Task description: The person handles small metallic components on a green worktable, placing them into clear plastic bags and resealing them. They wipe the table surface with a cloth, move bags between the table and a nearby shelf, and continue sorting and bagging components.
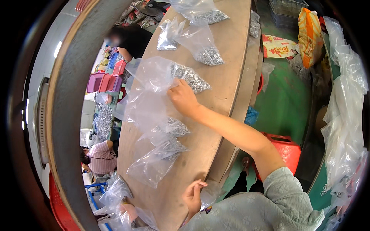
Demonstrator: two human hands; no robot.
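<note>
My right hand (183,96) reaches out over the long brown table (204,131), its fingers closed on the clear plastic of a bag (189,77) filled with small silvery metal parts. The empty upper part of that bag spreads flat to the left. My left hand (194,197) is by the table's near edge, fingers curled and thumb against them; what they hold, if anything, cannot be made out. Clear plastic (210,194) shows right beside it. Between my hands lie two more part-filled bags (173,127) (158,161), partly overlapping.
More bags of metal parts (210,56) lie farther along the table. Across it, co-workers (102,157) sit near pink and purple bins (110,82). On the right, a red plastic stool (283,148) stands on the green floor (281,92), and clear bags (343,111) hang over a bench.
</note>
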